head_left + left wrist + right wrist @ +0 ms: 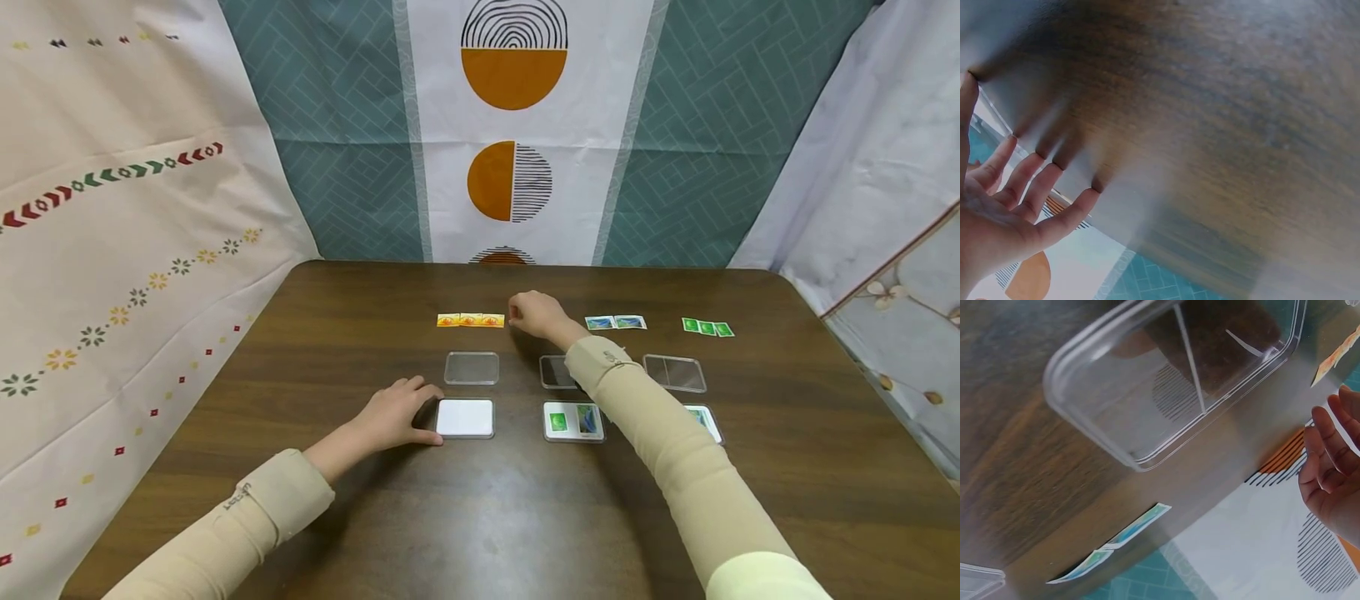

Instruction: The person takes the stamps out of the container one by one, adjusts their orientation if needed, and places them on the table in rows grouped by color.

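At the left edge of a clear case with a blank white face (465,418), my left hand (397,412) rests with thumb and fingers spread, near its two left corners. In the left wrist view the left hand (1016,206) has fairly straight fingertips on the table. My right hand (538,315) is just right of a row of orange stamp-like pictures (470,320). Loosely bent fingers of the right hand (1335,462) show in the right wrist view, with nothing visible in them. Two blue-green pictures (615,322) lie right of that hand.
Green pictures (707,327) lie at the far right. Clear lids (472,368) form a row, the middle one (555,372) partly behind my right sleeve. Nearer are a case with a green and a blue picture (573,422) and another case (705,422), partly covered by the sleeve.
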Demonstrator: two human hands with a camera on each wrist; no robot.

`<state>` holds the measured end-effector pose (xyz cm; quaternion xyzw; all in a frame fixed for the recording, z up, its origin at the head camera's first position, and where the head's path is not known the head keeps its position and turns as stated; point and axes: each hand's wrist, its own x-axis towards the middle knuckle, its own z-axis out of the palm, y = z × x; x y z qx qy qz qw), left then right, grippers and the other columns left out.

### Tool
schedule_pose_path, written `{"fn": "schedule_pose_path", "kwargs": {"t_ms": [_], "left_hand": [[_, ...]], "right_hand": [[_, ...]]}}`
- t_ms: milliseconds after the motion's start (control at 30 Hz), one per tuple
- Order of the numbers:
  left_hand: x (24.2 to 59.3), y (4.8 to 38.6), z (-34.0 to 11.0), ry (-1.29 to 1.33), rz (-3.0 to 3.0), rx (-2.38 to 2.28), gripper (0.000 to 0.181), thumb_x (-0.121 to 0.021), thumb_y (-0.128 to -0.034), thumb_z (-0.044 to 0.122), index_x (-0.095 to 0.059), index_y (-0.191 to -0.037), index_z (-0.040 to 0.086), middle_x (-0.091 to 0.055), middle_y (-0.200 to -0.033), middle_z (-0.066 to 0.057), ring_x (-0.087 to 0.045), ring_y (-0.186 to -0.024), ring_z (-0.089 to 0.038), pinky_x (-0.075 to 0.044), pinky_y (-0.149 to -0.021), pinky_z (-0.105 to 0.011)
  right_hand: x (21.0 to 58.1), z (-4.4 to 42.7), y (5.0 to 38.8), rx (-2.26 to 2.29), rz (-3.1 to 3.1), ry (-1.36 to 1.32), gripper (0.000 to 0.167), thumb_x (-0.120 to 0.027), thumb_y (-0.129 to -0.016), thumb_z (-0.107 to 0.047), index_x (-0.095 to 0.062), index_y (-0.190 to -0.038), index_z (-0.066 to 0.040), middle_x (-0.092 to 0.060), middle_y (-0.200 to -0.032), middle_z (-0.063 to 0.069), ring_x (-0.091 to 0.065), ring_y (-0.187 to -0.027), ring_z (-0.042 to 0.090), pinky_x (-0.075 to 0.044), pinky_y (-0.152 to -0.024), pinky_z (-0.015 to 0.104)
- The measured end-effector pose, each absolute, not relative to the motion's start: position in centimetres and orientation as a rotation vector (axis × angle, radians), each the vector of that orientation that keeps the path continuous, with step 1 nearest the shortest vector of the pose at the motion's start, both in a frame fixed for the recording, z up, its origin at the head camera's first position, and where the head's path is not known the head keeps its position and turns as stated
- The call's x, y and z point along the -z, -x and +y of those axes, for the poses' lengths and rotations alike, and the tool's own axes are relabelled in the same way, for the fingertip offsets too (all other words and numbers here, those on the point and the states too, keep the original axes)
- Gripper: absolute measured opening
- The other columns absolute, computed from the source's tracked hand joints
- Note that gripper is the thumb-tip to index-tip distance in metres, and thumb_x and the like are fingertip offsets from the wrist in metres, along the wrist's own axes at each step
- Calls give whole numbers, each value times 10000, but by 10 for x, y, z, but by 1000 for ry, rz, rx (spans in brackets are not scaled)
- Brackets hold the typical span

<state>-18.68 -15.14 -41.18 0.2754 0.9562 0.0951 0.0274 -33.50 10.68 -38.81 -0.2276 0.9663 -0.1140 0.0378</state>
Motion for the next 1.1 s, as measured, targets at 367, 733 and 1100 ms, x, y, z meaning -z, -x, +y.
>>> {"fn": "schedule_pose_path", "kwargs": {"t_ms": [367,733,1100], "left_hand": [[412,187,-151,-854,2937,-297,617,-797,-677,490,-613,-1153,143,-583,-986,-31,-557,-907,-223,-496,-684,-418],[408,186,-150,-860,2931,-296,621,-787,-699,476,-606,-1172,117,-595,-1035,-65,-566,-948,-258,-508,-731,-450],[408,186,-151,-849,2916,-297,623,-782,-711,465,-594,-1188,112,-598,-1066,-79,-566,-964,-267,-510,-737,-463]], "right_hand": [[381,120,321,378,2979,747,94,-652,-881,-157,-639,-844,-72,-607,-770,48,-498,-689,167,-431,-664,322],[369,134,299,444,2970,886,57,-629,-883,-88,-651,-841,-57,-616,-733,59,-493,-629,149,-411,-612,291],[364,147,275,523,2935,958,59,-626,-875,-57,-663,-829,-50,-602,-698,34,-477,-602,119,-395,-580,255]]}}
